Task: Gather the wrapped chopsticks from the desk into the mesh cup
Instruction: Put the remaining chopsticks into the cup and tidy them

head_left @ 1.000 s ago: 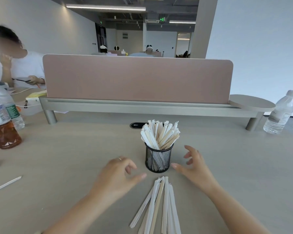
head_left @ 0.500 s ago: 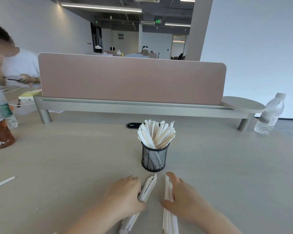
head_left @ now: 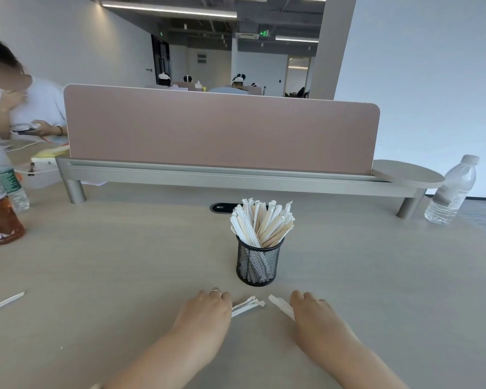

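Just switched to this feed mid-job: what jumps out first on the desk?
The black mesh cup at desk centre, crammed with upright wrapped chopsticks. Just in front of it, the left hand and right hand each cover a small bundle of wrapped chopsticks, tips poking out toward the cup. One stray wrapped chopstick lies alone far left.

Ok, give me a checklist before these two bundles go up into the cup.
1. Left hand covers a bundle: ok, tips poke out.
2. Right hand covers a bundle: ok.
3. Grip closed around either bundle: cannot tell, fingers hidden.
4. Cup upright, just ahead of both hands: ok.
5. Room in the cup: cannot tell, chopsticks already crowd it.
6. Desk fully gathered: not ok, a stray stick lies far left.
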{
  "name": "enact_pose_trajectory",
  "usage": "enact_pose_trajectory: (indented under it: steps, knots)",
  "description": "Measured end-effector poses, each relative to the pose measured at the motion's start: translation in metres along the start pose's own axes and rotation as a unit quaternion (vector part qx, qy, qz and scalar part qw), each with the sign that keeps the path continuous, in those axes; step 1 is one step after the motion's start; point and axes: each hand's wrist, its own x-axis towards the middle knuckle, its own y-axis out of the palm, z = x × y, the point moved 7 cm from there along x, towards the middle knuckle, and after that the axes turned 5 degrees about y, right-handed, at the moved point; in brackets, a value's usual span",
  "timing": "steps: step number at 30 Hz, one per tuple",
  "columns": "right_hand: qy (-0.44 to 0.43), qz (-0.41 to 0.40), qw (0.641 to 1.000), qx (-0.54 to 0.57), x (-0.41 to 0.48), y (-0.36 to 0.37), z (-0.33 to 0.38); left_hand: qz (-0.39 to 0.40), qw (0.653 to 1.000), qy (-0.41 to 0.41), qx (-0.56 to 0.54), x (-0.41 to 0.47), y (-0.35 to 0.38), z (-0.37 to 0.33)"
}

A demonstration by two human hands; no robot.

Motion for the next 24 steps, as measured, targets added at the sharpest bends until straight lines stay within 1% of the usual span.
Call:
enact_pose_trajectory:
  steps: [3, 6, 7, 9, 11, 12, 14, 16, 18, 19, 20, 21, 22, 23, 24]
  knots:
    - [-0.012, -0.015, 1.0, 0.018, 0.004, 0.004, -0.005, 0.004, 1.0, 0.011, -0.005, -0.001, 0.001, 0.0]
    - [-0.018, -0.006, 0.995, 0.095, 0.008, 0.006, -0.014, 0.018, 0.999, 0.026, -0.032, -0.003, 0.001, 0.004]
    - [-0.022, -0.002, 0.993, 0.115, 0.008, 0.005, -0.016, 0.02, 0.998, 0.034, -0.051, -0.002, 0.001, 0.006]
    - [-0.024, 0.02, 0.986, 0.162, 0.011, 0.004, -0.021, 0.029, 0.99, 0.049, -0.127, 0.0, 0.0, 0.01]
    - [-0.021, 0.057, 0.964, 0.258, 0.011, 0.0, -0.025, 0.04, 0.969, 0.069, -0.234, 0.002, -0.004, 0.016]
    - [-0.024, 0.071, 0.949, 0.305, 0.01, -0.003, -0.027, 0.044, 0.951, 0.077, -0.295, 0.002, -0.007, 0.019]
    - [-0.047, 0.077, 0.918, 0.386, 0.007, -0.017, -0.027, 0.048, 0.901, 0.096, -0.42, 0.001, -0.014, 0.021]
    - [-0.064, 0.06, 0.874, 0.478, 0.007, -0.036, -0.027, 0.027, 0.844, 0.109, -0.524, 0.0, -0.023, 0.023]
    - [-0.071, 0.033, 0.818, 0.57, 0.011, -0.059, -0.026, -0.012, 0.775, 0.109, -0.622, 0.002, -0.03, 0.025]
    - [-0.082, 0.015, 0.776, 0.625, 0.014, -0.072, -0.025, -0.032, 0.737, 0.105, -0.667, 0.003, -0.032, 0.026]
    - [-0.095, -0.008, 0.722, 0.685, 0.017, -0.084, -0.023, -0.053, 0.701, 0.096, -0.704, 0.004, -0.033, 0.027]
    - [-0.103, -0.031, 0.657, 0.746, 0.021, -0.096, -0.023, -0.074, 0.672, 0.085, -0.732, 0.006, -0.034, 0.028]
    - [-0.104, -0.055, 0.595, 0.795, 0.026, -0.108, -0.022, -0.092, 0.651, 0.076, -0.75, 0.006, -0.034, 0.029]
    - [-0.102, -0.084, 0.547, 0.827, 0.029, -0.118, -0.021, -0.105, 0.634, 0.072, -0.763, 0.007, -0.034, 0.028]
    - [-0.098, -0.119, 0.518, 0.841, 0.032, -0.127, -0.02, -0.117, 0.624, 0.072, -0.77, 0.007, -0.034, 0.027]
